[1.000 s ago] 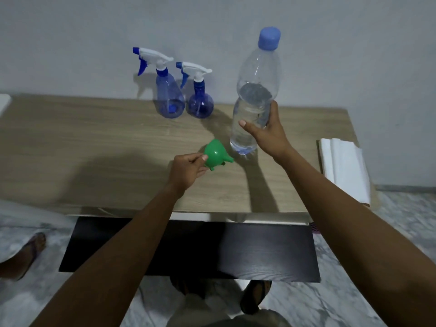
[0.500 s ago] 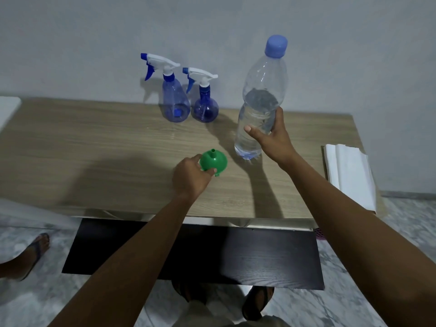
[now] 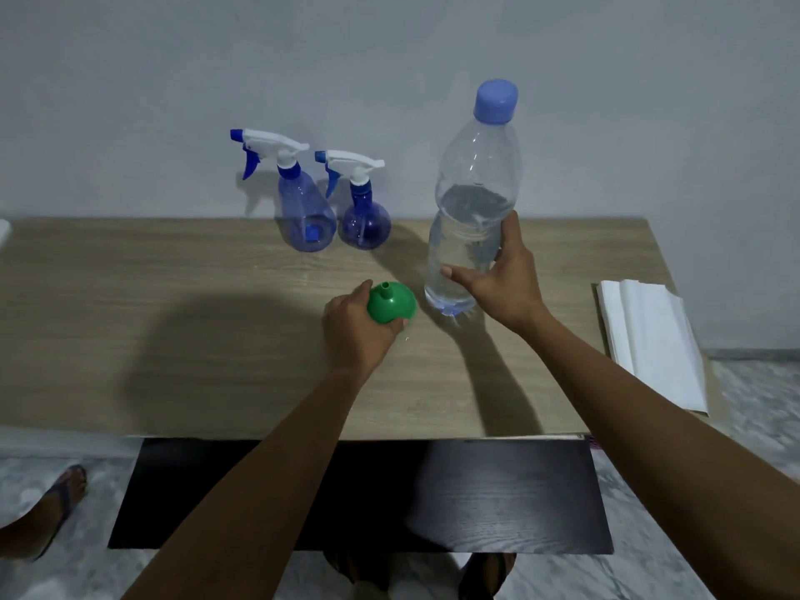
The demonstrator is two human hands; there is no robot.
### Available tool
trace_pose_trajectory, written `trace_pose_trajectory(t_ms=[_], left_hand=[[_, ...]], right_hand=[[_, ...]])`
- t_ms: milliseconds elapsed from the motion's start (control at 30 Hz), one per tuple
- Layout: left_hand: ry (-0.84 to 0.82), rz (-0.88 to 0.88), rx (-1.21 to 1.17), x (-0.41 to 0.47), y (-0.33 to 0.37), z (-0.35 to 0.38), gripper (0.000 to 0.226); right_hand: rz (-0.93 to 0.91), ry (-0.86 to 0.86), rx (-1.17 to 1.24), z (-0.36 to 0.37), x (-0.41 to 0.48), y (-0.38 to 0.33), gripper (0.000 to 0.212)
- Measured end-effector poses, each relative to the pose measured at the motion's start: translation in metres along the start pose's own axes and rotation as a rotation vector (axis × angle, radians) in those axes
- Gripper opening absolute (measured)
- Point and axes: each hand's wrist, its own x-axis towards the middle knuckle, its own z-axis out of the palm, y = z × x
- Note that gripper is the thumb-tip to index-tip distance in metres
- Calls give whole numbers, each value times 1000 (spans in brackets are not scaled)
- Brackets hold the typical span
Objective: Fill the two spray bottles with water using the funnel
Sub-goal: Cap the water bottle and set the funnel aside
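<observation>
Grip of left hand point(image 3: 355, 335) curls round upturned funnel point(image 3: 391, 303); right hand point(image 3: 506, 281), arm outstretched, seemingly clasps water bottle point(image 3: 472, 210).

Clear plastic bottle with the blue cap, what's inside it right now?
Clear water fills the tall clear plastic bottle to roughly halfway; above that it looks empty. The right hand grips it, covering part of its lower side.

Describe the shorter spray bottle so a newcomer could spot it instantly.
On the wooden table, two blue spray bottles stand by the back wall. The shorter spray bottle is the one nearer the water bottle. Its body is ball-shaped; the taller spray bottle's is conical.
</observation>
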Motion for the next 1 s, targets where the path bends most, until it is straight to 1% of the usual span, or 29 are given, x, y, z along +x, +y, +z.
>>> trace_pose_trajectory(t_ms=[133,233,333,467,600,700,900,1000], left_hand=[[30,21,53,36,25,10,57],[43,44,90,59,47,23,56],[11,-7,79,77,64,40,51],[-1,-49,108,93,74,56,37],[24,-63,137,103,75,63,36],[29,-49,163,107,76,67,38],[-2,-37,117,107,73,71,44],[-4,-27,81,102,74,68,47]], right_hand=[[2,103,-26,0,27,5,82],[-3,159,-63,-4,55,11,80],[-16,173,-86,-7,78,20,78],[-14,162,-69,-7,98,30,87],[-32,99,-50,-5,109,35,95],[-44,93,-34,-1,114,39,100],[-5,82,-40,0,116,44,103],[44,14,-36,-4,110,42,106]])
